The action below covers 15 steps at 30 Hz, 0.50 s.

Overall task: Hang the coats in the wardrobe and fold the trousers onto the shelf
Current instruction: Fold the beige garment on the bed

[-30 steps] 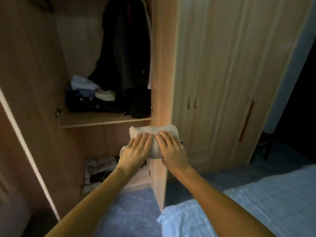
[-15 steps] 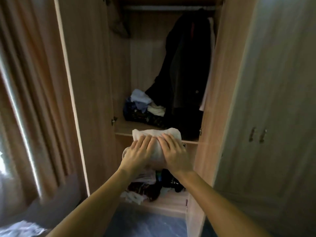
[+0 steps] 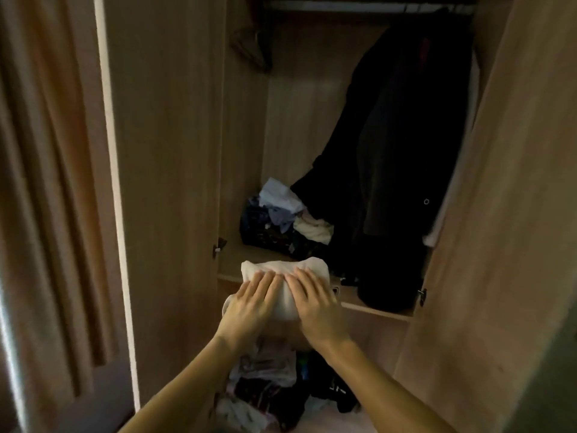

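A folded cream pair of trousers point(image 3: 282, 270) is held in the air at the front edge of the wardrobe shelf point(image 3: 377, 309). My left hand point(image 3: 253, 304) and my right hand point(image 3: 315, 301) grip the bundle side by side, fingers laid over its top; the thumbs are hidden beneath. Dark coats point(image 3: 399, 151) hang from the rail point(image 3: 359, 6) on the right side of the open wardrobe, their hems reaching the shelf.
A loose pile of clothes point(image 3: 281, 217) lies at the back left of the shelf. More crumpled clothes point(image 3: 271, 379) fill the compartment below. The open left door point(image 3: 165, 151) and right door point(image 3: 499, 214) flank the opening. A curtain point(image 3: 40, 182) hangs at far left.
The view has swung left from the closed doors and bed to face the open wardrobe. Both hands have carried the folded trousers up to the shelf's front edge.
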Each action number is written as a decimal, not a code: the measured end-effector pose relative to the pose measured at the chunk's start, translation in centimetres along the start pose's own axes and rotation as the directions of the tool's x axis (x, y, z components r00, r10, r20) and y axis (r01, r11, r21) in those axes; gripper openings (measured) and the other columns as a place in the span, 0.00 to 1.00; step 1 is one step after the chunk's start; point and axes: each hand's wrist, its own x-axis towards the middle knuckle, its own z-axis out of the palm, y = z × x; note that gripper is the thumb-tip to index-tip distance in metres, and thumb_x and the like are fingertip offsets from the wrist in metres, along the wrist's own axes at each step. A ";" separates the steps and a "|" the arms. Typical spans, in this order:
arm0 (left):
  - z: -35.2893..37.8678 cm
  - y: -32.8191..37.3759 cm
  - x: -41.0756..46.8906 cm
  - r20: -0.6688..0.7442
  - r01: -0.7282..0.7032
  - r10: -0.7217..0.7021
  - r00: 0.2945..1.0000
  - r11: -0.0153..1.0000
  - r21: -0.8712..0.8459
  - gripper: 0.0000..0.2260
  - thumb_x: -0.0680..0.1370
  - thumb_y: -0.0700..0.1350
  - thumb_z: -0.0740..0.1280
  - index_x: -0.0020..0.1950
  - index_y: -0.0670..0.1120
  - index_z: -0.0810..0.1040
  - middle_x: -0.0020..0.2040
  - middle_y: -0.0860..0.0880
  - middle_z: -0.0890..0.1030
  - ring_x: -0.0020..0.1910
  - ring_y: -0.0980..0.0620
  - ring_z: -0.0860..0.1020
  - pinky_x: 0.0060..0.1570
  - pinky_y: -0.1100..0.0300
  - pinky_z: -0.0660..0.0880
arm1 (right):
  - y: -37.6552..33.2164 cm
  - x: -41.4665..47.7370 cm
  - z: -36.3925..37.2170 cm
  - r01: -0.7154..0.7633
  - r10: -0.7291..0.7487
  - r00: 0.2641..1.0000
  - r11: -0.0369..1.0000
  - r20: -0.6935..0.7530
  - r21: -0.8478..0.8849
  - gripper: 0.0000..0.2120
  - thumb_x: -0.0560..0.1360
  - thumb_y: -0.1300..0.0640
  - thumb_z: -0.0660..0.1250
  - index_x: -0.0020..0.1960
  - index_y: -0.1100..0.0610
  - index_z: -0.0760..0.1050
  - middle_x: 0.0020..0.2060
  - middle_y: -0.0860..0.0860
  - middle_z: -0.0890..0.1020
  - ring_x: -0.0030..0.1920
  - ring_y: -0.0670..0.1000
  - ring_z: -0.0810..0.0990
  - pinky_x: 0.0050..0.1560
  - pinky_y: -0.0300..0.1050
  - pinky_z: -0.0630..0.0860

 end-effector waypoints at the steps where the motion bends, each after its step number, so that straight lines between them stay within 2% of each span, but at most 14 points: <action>1: 1.3 -1.1 0.9 0.010 -0.008 0.009 1.000 1.000 -0.026 0.22 0.73 0.47 0.59 0.65 0.40 0.68 0.60 0.41 0.79 0.60 0.41 0.78 0.53 0.50 0.79 | 0.7 0.9 1.5 -0.019 0.019 1.000 1.000 0.013 0.006 0.22 0.71 0.60 0.59 0.65 0.57 0.69 0.59 0.55 0.80 0.61 0.57 0.78 0.56 0.53 0.78; 7: 9.2 -6.8 5.6 0.037 0.006 -0.005 0.999 1.000 -0.011 0.19 0.73 0.45 0.58 0.63 0.40 0.70 0.57 0.42 0.80 0.57 0.42 0.79 0.49 0.53 0.79 | 5.2 5.3 8.9 -0.078 0.081 0.990 0.997 0.118 -0.023 0.25 0.67 0.63 0.59 0.65 0.58 0.69 0.60 0.56 0.79 0.62 0.58 0.77 0.58 0.53 0.77; 11: 14.2 -10.4 8.7 0.094 0.011 -0.009 0.996 1.000 -0.023 0.19 0.73 0.44 0.60 0.64 0.40 0.70 0.59 0.42 0.79 0.59 0.42 0.78 0.51 0.50 0.79 | 8.5 8.2 14.4 -0.112 0.111 0.978 0.994 0.175 -0.002 0.26 0.66 0.64 0.61 0.65 0.58 0.68 0.60 0.56 0.78 0.61 0.58 0.77 0.57 0.55 0.77; 13: 16.7 -11.9 10.1 0.099 0.020 -0.014 0.995 0.998 -0.053 0.20 0.72 0.42 0.65 0.64 0.42 0.70 0.59 0.43 0.79 0.59 0.43 0.78 0.51 0.50 0.79 | 10.3 9.7 17.3 -0.117 0.111 0.976 0.993 0.187 0.022 0.26 0.66 0.64 0.63 0.64 0.58 0.70 0.60 0.56 0.78 0.60 0.58 0.77 0.57 0.55 0.77; 15: 19.4 -13.5 11.9 0.106 0.057 -0.049 0.993 0.996 -0.068 0.27 0.67 0.41 0.74 0.62 0.42 0.69 0.57 0.42 0.80 0.55 0.44 0.80 0.48 0.53 0.80 | 12.3 11.7 20.3 -0.122 0.109 0.976 0.991 0.190 0.054 0.28 0.63 0.65 0.70 0.63 0.59 0.72 0.58 0.57 0.79 0.59 0.58 0.78 0.55 0.55 0.77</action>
